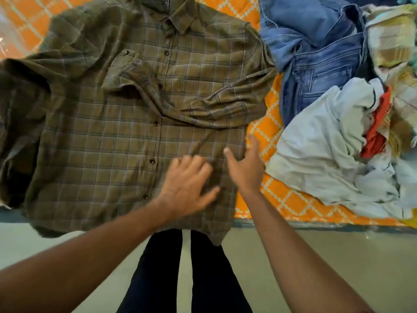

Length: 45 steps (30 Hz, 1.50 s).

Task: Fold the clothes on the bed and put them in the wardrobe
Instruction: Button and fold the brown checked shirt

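Note:
An olive-brown checked shirt (108, 136) lies spread front-up on the bed, buttoned, collar at the far side. Its right sleeve is folded across the chest; the left sleeve hangs off to the left. My left hand (188, 186) lies flat on the lower front of the shirt, fingers spread and blurred. My right hand (244, 163) is open at the shirt's right side edge, fingers straight, thumb out towards the left hand. The hem hangs over the bed's near edge.
An orange patterned bedspread (268, 123) covers the bed. To the right lie blue jeans (316, 53), a pale grey garment (320, 154) and a heap of mixed clothes (392, 98). The pale floor (338, 263) and my dark trouser legs (187, 279) are below.

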Motion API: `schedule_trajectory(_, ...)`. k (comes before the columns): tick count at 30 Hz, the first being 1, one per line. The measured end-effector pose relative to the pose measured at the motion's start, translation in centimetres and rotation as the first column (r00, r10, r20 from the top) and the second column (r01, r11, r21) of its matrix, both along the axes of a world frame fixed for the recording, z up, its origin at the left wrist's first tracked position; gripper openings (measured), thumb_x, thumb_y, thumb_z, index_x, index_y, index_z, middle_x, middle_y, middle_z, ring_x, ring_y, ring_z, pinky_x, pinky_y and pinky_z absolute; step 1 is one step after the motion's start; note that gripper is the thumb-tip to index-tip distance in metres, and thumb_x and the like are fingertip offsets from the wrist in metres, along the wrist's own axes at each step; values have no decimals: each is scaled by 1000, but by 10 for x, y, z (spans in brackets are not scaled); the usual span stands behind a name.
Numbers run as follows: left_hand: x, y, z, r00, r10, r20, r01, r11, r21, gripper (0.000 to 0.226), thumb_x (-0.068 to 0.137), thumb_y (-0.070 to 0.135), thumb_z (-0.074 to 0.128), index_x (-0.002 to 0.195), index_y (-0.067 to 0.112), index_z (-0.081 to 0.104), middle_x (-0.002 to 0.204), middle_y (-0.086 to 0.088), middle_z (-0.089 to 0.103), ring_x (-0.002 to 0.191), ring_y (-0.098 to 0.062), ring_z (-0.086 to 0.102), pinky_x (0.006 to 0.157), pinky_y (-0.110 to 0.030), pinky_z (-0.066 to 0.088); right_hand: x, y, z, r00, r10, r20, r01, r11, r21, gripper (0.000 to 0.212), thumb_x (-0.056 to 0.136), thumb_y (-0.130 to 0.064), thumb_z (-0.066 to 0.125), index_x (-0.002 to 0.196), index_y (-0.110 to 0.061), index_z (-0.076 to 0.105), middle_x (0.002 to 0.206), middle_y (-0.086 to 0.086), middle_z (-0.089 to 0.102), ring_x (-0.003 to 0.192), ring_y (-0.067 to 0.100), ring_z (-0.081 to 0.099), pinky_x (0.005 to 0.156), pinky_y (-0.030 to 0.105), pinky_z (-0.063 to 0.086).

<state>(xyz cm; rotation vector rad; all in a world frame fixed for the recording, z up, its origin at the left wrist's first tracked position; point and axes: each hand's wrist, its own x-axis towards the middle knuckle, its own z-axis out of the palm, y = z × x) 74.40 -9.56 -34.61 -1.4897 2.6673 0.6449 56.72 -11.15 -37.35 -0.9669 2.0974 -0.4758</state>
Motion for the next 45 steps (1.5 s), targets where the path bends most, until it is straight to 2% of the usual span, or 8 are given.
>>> schedule_trajectory(3,-39,53,7,983,-23,181,-44,932,360,63,86,77,41,109,20,55,103,-5,63,95,-29,63,66,-36,39,-4,6,-2,999,33,40,-31,999,-45,78,92,-41,68,157,-30,27,142,0,58,124,20,58,99,37,48)
schedule_trajectory(6,-68,67,2,930,63,363,-244,843,480,58,88,73,45,106,18,54,102,-4,67,90,-26,68,66,-34,42,-14,-27,3,944,-205,259,250,956,-153,79,94,-25,65,160,-23,21,105,-7,63,92,-6,60,83,25,45)
schedule_trajectory(9,-89,60,0,928,50,370,-221,871,438,36,94,50,47,104,19,63,102,-3,70,92,-24,69,67,-31,43,-27,-67,7,884,-248,396,340,923,-180,81,98,-28,66,161,-16,17,159,0,37,142,5,37,116,26,32)
schedule_trajectory(17,-100,33,-1,976,112,186,-216,596,773,34,97,37,46,110,11,63,124,-15,65,111,-35,59,86,-37,44,-46,-111,14,999,-33,-7,32,993,-109,70,89,-8,58,154,-26,41,153,4,45,137,23,48,109,30,42)
schedule_trajectory(26,-183,83,12,976,209,-67,-2,316,949,41,94,61,48,110,24,50,105,-8,70,87,-27,71,82,-41,56,-103,-95,28,851,307,-425,-296,951,95,54,84,-11,64,136,-18,49,143,10,47,124,33,55,100,39,47)
schedule_trajectory(34,10,-33,-23,665,726,-177,-437,570,696,16,97,19,61,92,34,63,86,9,66,83,-17,67,82,-45,59,-11,-85,46,754,-61,-654,-217,917,-335,64,78,-30,64,141,-28,51,153,10,41,134,32,44,96,49,45)
schedule_trajectory(40,211,-105,-10,534,832,-148,-807,554,203,17,90,16,63,107,16,67,90,-3,63,88,-28,63,80,-37,50,130,-147,37,746,548,-380,-659,690,-299,41,85,-18,63,125,-19,64,137,8,52,122,32,50,96,49,50)
schedule_trajectory(45,281,-118,0,683,723,-107,-730,681,-59,37,84,27,66,117,14,60,117,-14,55,108,-37,53,93,-47,46,244,-215,37,379,861,-338,-925,343,-164,75,78,0,60,149,-23,48,155,6,41,132,34,42,105,46,46)
